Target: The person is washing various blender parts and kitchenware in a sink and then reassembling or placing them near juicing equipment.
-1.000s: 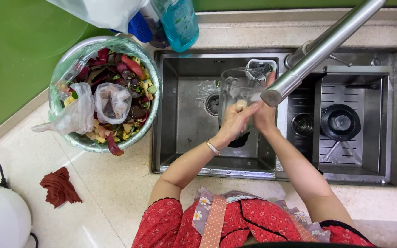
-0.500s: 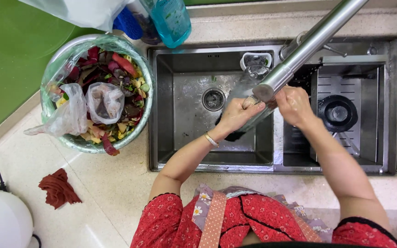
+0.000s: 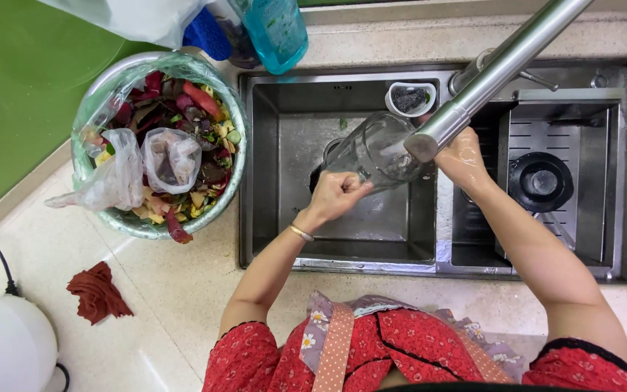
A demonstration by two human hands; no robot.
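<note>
My left hand point(image 3: 337, 194) grips a clear glass jar point(image 3: 375, 150) by its base and holds it on its side above the left basin of a steel double sink point(image 3: 277, 239). The jar's mouth points right, under the end of a long steel tap spout point(image 3: 498, 69). My right hand point(image 3: 461, 156) is at the jar's mouth, right below the spout's tip, wet and partly hidden by the spout. Whether its fingers hold the rim I cannot tell.
A bin lined with plastic point(image 3: 157, 141), full of vegetable peel and small bags, stands left of the sink. A teal soap bottle point(image 3: 270, 29) stands behind. A small strainer cup point(image 3: 411, 98) hangs at the sink's back. A red cloth point(image 3: 98, 292) and a white kettle point(image 3: 5, 341) sit on the counter.
The jar has been tipped from upright onto its side. My right hand moved away to the right, then came back to the jar's mouth under the spout.
</note>
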